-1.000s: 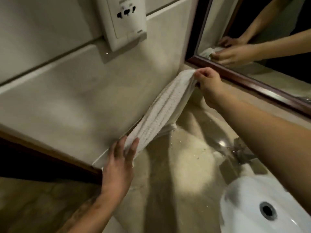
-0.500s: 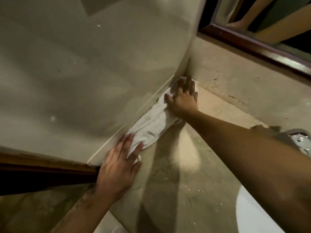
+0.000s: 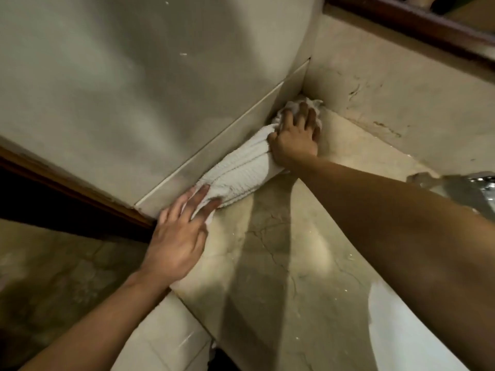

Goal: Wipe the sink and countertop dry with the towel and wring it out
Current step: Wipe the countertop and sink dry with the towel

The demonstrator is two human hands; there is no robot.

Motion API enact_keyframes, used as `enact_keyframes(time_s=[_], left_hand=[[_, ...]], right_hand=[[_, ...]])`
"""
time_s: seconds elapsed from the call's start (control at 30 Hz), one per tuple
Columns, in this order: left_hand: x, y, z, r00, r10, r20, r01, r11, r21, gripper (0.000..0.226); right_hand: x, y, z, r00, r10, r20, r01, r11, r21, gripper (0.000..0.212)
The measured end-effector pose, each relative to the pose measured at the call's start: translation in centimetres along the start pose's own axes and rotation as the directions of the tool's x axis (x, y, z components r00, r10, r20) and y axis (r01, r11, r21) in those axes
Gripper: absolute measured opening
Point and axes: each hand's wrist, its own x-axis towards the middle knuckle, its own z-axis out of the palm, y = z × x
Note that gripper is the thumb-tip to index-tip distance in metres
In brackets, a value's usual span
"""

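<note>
Since a second ago the towel (image 3: 241, 167) has come down from being stretched in the air between the two hands and now lies on the tabletop (image 3: 281, 263), along the joint where it meets the side wall (image 3: 134, 89). Over the last half second the right hand (image 3: 294, 137) has pushed further into the corner where the side wall meets the back wall (image 3: 388, 97).

Towel: white, ribbed weave, gathered into a long thick roll with lengthwise folds. Its far end is bunched and crumpled in the corner; its near end tapers under the left hand (image 3: 176, 236).

Right hand: palm down on the far end of the towel, fingers spread and extended over the bunched cloth, thumb set against the side of the roll. It presses and does not close round the cloth.

Left hand: flat, fingers straight and slightly fanned, fingertips pressing the near end of the towel against the tabletop beside the wall base.

Tabletop: beige stone with hairline cracks and scattered water droplets. White sink (image 3: 396, 330) rim shows at lower right, well apart from the towel. Metal tap (image 3: 455, 186) partly visible at the right edge, blurred. Dark wooden mirror frame (image 3: 415, 25) runs along the top right
</note>
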Motion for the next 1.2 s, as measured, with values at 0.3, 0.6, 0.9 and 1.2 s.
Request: enact_keyframes(time_s=[0.3,0.6,0.9,1.2], left_hand=[[-4.5,3.2,1.7,0.990,-0.115,-0.081,0.114,0.993,-0.020,0.052],[-9.8,10.2,2.9,0.959,-0.277,-0.053,0.269,0.955,-0.124,0.050],[-8.2,5.8,1.5,0.997,0.053,-0.064,-0.058,0.996,-0.075,0.041],[-10.3,11.1,4.2,0.965,-0.209,-0.155,0.154,0.938,-0.311,0.032]], right_hand=[[-4.4,2.4,0.8,0.991,-0.129,-0.037,0.128,0.992,-0.017,0.051],[-8.9,5.8,0.8,0.968,-0.247,-0.038,0.244,0.967,-0.069,0.047],[-10.6,1.9,1.1,1.000,0.003,0.024,-0.003,1.000,-0.018,0.082],[-12.5,3.5,1.9,0.991,-0.111,-0.074,0.106,0.992,-0.070,0.065]])
